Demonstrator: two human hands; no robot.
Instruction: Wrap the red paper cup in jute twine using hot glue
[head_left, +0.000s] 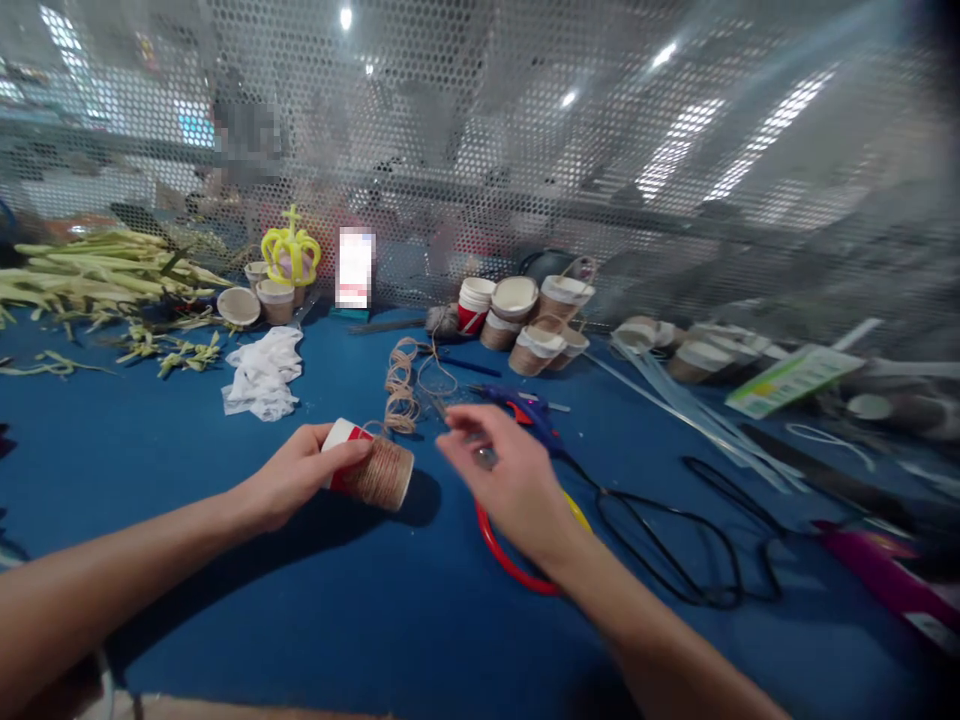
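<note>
My left hand [304, 470] grips a paper cup [386, 472] tilted on its side above the blue table. Brown twine is wound round much of the cup, leaving a red and white band uncovered. From the cup, the twine leads towards a loose twine bundle [402, 390] on the table. My right hand [506, 465] is over a pair of scissors with one red handle [501, 555] and one yellow handle [577, 512], partly hiding them. Its fingers are curled, with a gap between thumb and fingers. A blue glue gun [536, 415] lies just beyond this hand.
Several twine-wrapped cups [536, 345] stand at the back. White crumpled tissue [264, 375] lies left of the twine. A phone [354, 268] leans near a yellow crown [291, 252]. Clear glue sticks [697, 410] and a black cable [675, 510] lie to the right.
</note>
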